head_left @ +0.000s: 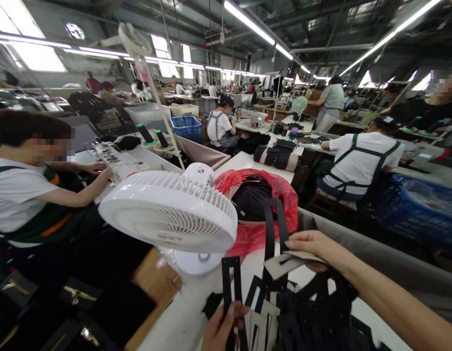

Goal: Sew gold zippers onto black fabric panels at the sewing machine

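My left hand (pixel 225 325) pinches a black slotted strip (pixel 231 278) upright near the bottom of the view. A long opening runs down the strip's middle. My right hand (pixel 308 243) is closed on another black slotted strip (pixel 270 234), which stands up in front of the red bag. Beige slotted pieces (pixel 289 264) lie at the right fingers; whether the hand grips them too I cannot tell. Under both hands a loose heap of black and beige slotted pieces (pixel 306 312) covers part of the white table (pixel 185 312).
A white fan (pixel 167 209) stands left of the hands. Behind them sits an open red plastic bag (pixel 284 190) full of black pieces. A co-worker (pixel 24 180) sits at a sewing machine on the left. Dark pieces with gold zippers (pixel 77 292) lie lower left.
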Demonstrator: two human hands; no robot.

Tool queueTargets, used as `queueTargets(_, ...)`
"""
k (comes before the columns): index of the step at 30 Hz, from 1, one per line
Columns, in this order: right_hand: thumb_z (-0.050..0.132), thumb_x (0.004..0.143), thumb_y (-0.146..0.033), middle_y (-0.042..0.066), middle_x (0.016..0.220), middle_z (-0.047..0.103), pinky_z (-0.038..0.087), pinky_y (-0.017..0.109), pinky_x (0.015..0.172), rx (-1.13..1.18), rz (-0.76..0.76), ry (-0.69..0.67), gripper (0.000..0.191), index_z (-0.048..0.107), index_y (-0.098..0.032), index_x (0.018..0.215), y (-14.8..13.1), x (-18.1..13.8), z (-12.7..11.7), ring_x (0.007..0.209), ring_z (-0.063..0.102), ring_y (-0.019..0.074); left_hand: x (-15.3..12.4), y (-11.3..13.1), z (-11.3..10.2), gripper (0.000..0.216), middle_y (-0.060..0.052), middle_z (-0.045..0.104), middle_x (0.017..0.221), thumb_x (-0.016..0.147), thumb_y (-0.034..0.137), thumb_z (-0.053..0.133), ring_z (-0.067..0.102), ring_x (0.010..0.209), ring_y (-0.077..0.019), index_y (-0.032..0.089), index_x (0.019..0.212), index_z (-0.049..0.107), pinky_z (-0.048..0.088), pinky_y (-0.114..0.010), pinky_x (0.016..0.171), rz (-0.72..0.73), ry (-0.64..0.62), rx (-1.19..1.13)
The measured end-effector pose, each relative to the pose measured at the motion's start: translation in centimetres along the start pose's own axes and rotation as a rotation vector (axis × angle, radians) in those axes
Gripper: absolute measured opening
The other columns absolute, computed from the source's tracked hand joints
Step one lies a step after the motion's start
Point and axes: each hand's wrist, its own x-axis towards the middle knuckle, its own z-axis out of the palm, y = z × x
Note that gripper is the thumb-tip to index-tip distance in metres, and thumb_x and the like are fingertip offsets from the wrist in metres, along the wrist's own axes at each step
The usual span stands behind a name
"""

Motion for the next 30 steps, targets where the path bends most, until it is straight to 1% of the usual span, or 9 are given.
queueTargets(2,0.073,0.059,-0.048,-0.006,0.036,0.043,0.016,0.020,0.029,0.060,0.109,-0.078,0.036,0.061,-0.014,0.062,3.2,-2.5,2.7,0.026,0.028,0.0040,-1.0,1.0,2.0,0.058,-0.013,0.068,0.089,0.065,0.060,0.069,0.061,0.076,-0.0210,0.012,0.097,0.065,0.044,-0.026,0.056,0.041,-0.144,-0.124)
queueTargets(4,0.072,0.060,-0.048,-0.007,0.033,0.039,0.015,0.020,0.029,0.132,0.180,-0.112,0.035,0.060,-0.015,0.061,5.9,-4.6,4.7,0.026,0.025,0.0045,-1.8,1.6,3.7,0.054,-0.012,0.068,0.087,0.063,0.051,0.075,0.061,0.078,-0.0201,0.011,0.098,0.065,0.045,-0.026,0.062,0.084,-0.313,-0.120)
queueTargets(7,0.064,0.067,-0.053,-0.010,0.030,0.028,0.015,0.021,0.031,0.244,0.178,-0.072,0.039,0.062,-0.014,0.068,8.0,-6.7,5.5,0.027,0.019,0.0056,-2.7,1.2,4.8,0.047,-0.004,0.065,0.069,0.059,0.038,0.081,0.057,0.060,-0.0136,0.011,0.095,0.065,0.042,-0.023,0.057,0.029,-0.386,-0.013)
queueTargets(10,0.051,0.074,-0.058,-0.012,0.033,0.021,0.015,0.021,0.034,0.325,0.052,0.090,0.046,0.063,-0.015,0.084,8.8,-8.1,3.6,0.031,0.013,0.0066,-3.5,0.1,3.6,0.048,0.000,0.060,0.060,0.061,0.040,0.079,0.052,0.052,-0.0103,0.011,0.097,0.064,0.039,-0.020,0.052,-0.043,-0.337,0.021)
queueTargets(13,0.032,0.080,-0.064,-0.012,0.033,0.013,0.014,0.023,0.036,0.356,-0.103,0.293,0.055,0.061,-0.018,0.087,9.1,-9.5,0.9,0.031,0.009,0.0088,-4.3,-0.4,1.4,0.050,-0.004,0.065,0.072,0.061,0.042,0.078,0.055,0.058,-0.0117,0.011,0.097,0.063,0.041,-0.021,0.054,-0.108,-0.311,0.054)
queueTargets(17,0.012,0.081,-0.071,-0.011,0.032,0.003,0.013,0.026,0.038,0.367,-0.306,0.546,0.062,0.054,-0.026,0.074,9.8,-11.4,-1.0,0.030,0.005,0.0113,-5.4,-1.2,-1.5,0.044,-0.004,0.066,0.075,0.063,0.045,0.077,0.056,0.062,-0.0120,0.012,0.091,0.065,0.043,-0.021,0.057,-0.213,-0.285,0.055)
queueTargets(21,0.005,0.075,-0.079,-0.009,0.034,0.002,0.015,0.028,0.041,0.370,-0.452,0.689,0.065,0.042,-0.028,0.055,10.8,-12.9,-0.7,0.032,0.007,0.0121,-6.2,-2.7,-3.2,0.041,-0.001,0.061,0.063,0.062,0.047,0.077,0.054,0.055,-0.0111,0.013,0.082,0.064,0.042,-0.021,0.054,-0.271,-0.259,0.017)
queueTargets(26,0.014,0.076,-0.076,-0.005,0.038,0.015,0.024,0.029,0.046,0.388,-0.486,0.765,0.059,0.032,-0.026,0.050,14.2,-13.1,3.8,0.039,0.018,0.0146,-6.4,-4.4,-2.0,0.044,-0.001,0.061,0.063,0.063,0.046,0.077,0.052,0.052,-0.0104,0.012,0.088,0.064,0.041,-0.021,0.052,-0.226,-0.370,0.019)
queueTargets(30,0.006,0.074,-0.079,-0.002,0.043,0.026,0.034,0.032,0.051,0.364,-0.251,0.681,0.064,0.034,-0.026,0.050,20.1,-14.0,9.3,0.046,0.033,0.0177,-5.9,-6.0,-0.5,0.051,-0.007,0.065,0.080,0.068,0.049,0.072,0.060,0.069,-0.0168,0.013,0.103,0.061,0.047,-0.026,0.066,-0.097,-0.459,0.100)
